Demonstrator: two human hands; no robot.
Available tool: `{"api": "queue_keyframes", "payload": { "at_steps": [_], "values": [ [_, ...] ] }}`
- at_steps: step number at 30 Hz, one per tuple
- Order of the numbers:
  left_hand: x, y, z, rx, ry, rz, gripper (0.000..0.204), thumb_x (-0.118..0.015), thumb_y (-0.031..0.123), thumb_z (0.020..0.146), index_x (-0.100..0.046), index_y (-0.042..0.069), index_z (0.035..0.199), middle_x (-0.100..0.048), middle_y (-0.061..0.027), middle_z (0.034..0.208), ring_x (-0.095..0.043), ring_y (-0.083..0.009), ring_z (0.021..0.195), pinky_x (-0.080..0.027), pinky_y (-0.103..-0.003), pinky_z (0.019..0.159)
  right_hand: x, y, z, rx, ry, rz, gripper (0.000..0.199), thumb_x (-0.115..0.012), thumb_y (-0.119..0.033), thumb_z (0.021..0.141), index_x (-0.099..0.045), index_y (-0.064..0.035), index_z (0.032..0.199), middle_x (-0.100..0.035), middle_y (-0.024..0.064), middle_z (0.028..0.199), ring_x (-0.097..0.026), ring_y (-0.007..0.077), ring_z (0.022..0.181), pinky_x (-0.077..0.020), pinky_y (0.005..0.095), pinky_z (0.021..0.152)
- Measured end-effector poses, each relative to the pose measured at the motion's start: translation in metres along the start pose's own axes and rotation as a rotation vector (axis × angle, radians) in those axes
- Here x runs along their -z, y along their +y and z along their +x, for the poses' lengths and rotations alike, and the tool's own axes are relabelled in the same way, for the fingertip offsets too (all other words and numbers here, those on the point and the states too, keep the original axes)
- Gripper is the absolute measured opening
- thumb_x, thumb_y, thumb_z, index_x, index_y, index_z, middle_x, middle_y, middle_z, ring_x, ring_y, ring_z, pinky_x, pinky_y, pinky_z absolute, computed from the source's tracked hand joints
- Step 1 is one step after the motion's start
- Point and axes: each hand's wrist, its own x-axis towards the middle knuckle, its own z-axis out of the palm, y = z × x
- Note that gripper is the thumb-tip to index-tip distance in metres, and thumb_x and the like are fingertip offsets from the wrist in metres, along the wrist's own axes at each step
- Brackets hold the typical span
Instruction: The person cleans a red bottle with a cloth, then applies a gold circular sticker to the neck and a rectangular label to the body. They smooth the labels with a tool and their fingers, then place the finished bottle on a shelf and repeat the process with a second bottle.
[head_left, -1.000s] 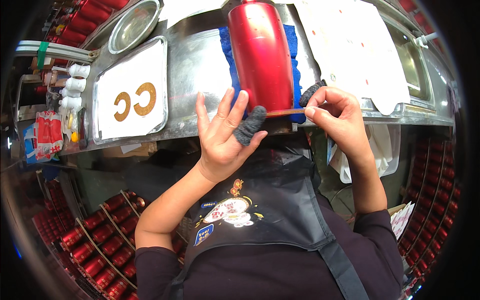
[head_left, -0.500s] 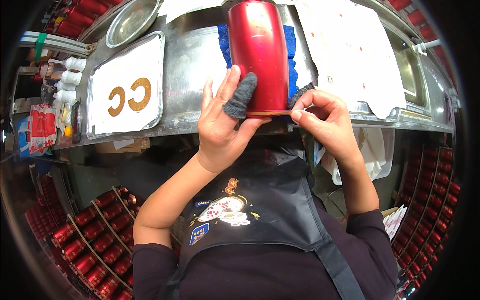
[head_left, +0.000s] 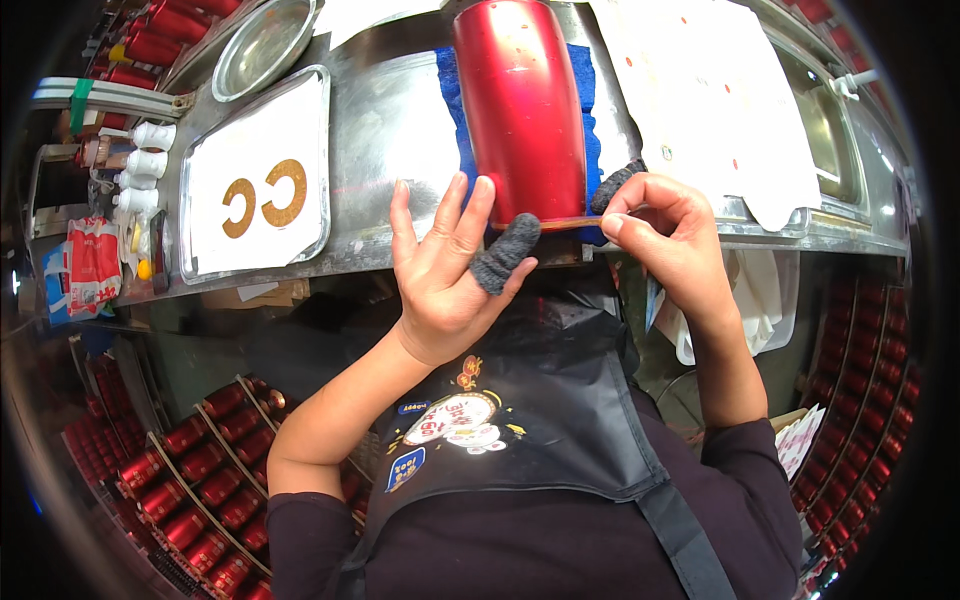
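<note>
At the top centre of the frame the red cylinder point(head_left: 520, 110) looks like glossy lacquered metal, lying on a matt blue cloth point(head_left: 590, 150). The bench point(head_left: 390, 130) under it is brushed steel, dully reflective. In the upper left, a steel tray point(head_left: 205, 250) holds matt white paper with gold cut-outs, beside a shiny round steel bowl point(head_left: 262, 45). The left hand point(head_left: 445, 270) wears a rough grey knitted finger cot point(head_left: 503, 252).

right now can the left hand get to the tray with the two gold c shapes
Probably yes. The left hand is open and holds nothing, resting by the red cylinder. The tray lies just to its left on the same metal counter, and nothing stands on the strip between them.
</note>
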Motion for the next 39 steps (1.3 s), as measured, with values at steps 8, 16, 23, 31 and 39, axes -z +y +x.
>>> {"api": "queue_keyframes", "payload": {
  "at_steps": [8, 16, 23, 31, 39],
  "values": [
    [-0.009, 0.017, 0.038, -0.033, 0.031, 0.119, 0.044, -0.084, 0.014, 0.068, -0.076, 0.011, 0.112, -0.058, -0.0202, 0.142, -0.058, -0.0405, 0.128, -0.027, -0.068, 0.111, -0.002, 0.005, 0.002, -0.035, 0.026, -0.065, 0.006, -0.069, -0.006, 0.089, -0.065, -0.0031, 0.086, -0.059, -0.0055, 0.077, -0.048, -0.0014, 0.064, -0.0344, 0.0168, 0.056],
    [-0.005, -0.001, 0.006, 0.234, 0.074, -0.207, 0.055, -0.086, 0.014, 0.073, -0.069, 0.0, 0.123, -0.055, -0.023, 0.143, -0.056, -0.0393, 0.13, -0.033, -0.063, 0.11, -0.008, -0.003, -0.005, -0.032, -0.009, 0.072, 0.009, -0.071, -0.006, 0.09, -0.065, -0.001, 0.084, -0.062, -0.0028, 0.081, -0.052, -0.0012, 0.064, -0.0369, 0.0159, 0.054],
    [-0.001, -0.004, -0.013, 0.076, 0.016, -0.082, 0.041, -0.086, 0.013, 0.074, -0.072, 0.001, 0.111, -0.056, -0.023, 0.142, -0.055, -0.0416, 0.131, -0.03, -0.067, 0.109, -0.003, -0.006, -0.005, -0.009, 0.025, 0.022, 0.009, -0.07, -0.006, 0.088, -0.064, -0.002, 0.083, -0.059, -0.003, 0.074, -0.053, 0.0016, 0.061, -0.0394, 0.0182, 0.052],
    [0.001, 0.005, 0.011, -0.042, 0.018, 0.099, 0.028, -0.077, 0.015, 0.074, -0.076, 0.015, 0.102, -0.06, -0.0187, 0.14, -0.064, -0.0405, 0.119, -0.028, -0.07, 0.109, -0.002, 0.002, 0.001, -0.007, 0.029, -0.01, 0.009, -0.07, -0.007, 0.087, -0.064, -0.0028, 0.082, -0.059, -0.0045, 0.076, -0.05, 0.0002, 0.063, -0.0358, 0.0169, 0.055],
    [-0.004, 0.022, 0.046, -0.012, -0.008, 0.105, 0.045, -0.083, 0.01, 0.071, -0.074, 0.009, 0.115, -0.057, -0.021, 0.142, -0.055, -0.042, 0.131, -0.025, -0.066, 0.114, -0.004, 0.014, 0.004, -0.043, 0.016, 0.022, 0.008, -0.069, -0.005, 0.089, -0.064, -0.0028, 0.083, -0.06, -0.0048, 0.077, -0.051, -0.0009, 0.065, -0.0376, 0.0168, 0.055]
  ]
}}
